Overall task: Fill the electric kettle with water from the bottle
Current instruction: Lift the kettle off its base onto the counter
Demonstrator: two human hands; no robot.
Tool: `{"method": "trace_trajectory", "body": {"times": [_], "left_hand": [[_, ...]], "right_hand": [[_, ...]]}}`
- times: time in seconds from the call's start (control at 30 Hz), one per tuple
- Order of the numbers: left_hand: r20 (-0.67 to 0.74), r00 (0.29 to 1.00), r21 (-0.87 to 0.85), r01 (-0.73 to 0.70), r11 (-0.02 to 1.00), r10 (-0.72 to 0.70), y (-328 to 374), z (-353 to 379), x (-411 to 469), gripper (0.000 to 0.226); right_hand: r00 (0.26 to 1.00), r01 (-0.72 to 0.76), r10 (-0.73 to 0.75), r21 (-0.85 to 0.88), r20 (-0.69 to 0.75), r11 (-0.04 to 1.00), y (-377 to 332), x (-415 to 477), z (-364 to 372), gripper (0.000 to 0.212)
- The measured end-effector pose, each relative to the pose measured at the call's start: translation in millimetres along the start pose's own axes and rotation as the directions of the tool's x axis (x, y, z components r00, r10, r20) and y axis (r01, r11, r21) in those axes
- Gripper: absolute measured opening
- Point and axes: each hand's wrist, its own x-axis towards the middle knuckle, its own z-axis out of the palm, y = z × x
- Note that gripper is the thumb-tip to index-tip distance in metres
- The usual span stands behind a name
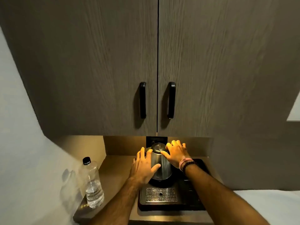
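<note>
My left hand [143, 166] lies flat against the left side of the electric kettle [160, 163], fingers spread and pointing away from me, thumb across the steel wall facing me. The palm touches the body; the fingers are not curled round it, so this is an open-palmed steadying contact, not a closed grip.

My right hand [176, 154] is on the upper right of the kettle, at lid height. Its thumb touches the lid rim; its fingers are spread over the far right side, where the handle would sit. Whether they close on anything there I cannot tell. Bracelets [186, 164] ring that wrist.

The kettle stands upright between my two hands on its round black base [159, 181]. The lid [158, 147] is down, so the contents are hidden.

The bottle [91, 182] stands upright well to the left of my left hand, apart from it. Its black cap [86, 160] is on. It is clear plastic; water fills roughly the lower third.

Nearer to me than both hands, a black tray [172, 206] carries the base and a perforated metal drip grid [161, 194].

Clearances: bare counter [113, 172] lies between my left hand and the bottle. A wall [19, 127] closes off the space just left of the bottle. Cabinet doors [113, 62] overhang directly above my hands, leaving little headroom over the lid. The counter's near edge runs just beneath my forearms.
</note>
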Motion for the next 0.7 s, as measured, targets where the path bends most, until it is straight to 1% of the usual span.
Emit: {"method": "trace_trajectory", "body": {"times": [0.1, 0.2, 0.3, 0.43, 0.53, 0.7], "left_hand": [[0.058, 0.998, 0.012, 0.019, 1.000, -0.019, -11, 5, 14, 0.082], [0.087, 0.996, 0.026, 0.000, 1.000, -0.002, -22, 9, 23, 0.083], [0.093, 0.996, 0.011, -0.010, 1.000, 0.009, -34, 12, 31, 0.082], [0.110, 0.994, -0.024, -0.016, 1.000, 0.018, -42, 18, 38, 0.082], [0.090, 0.996, -0.029, -0.020, 0.999, 0.022, -45, 26, 40, 0.082], [0.094, 0.996, -0.052, 0.004, 0.999, 0.001, -47, 34, 37, 0.082]], "right_hand": [[0.987, -0.128, 0.118, 0.092, 0.107, 0.987, -8, 22, 10, 0.061], [0.956, -0.240, 0.203, 0.166, 0.214, 0.956, -11, 37, 19, 0.072], [0.908, -0.350, 0.285, 0.186, 0.306, 0.918, -9, 52, 28, 0.086], [0.865, -0.434, 0.346, 0.197, 0.365, 0.879, -7, 65, 37, 0.097], [0.857, -0.456, 0.366, 0.201, 0.364, 0.867, -5, 72, 43, 0.097], [0.880, -0.411, 0.332, 0.193, 0.339, 0.891, -5, 74, 45, 0.081]]}}
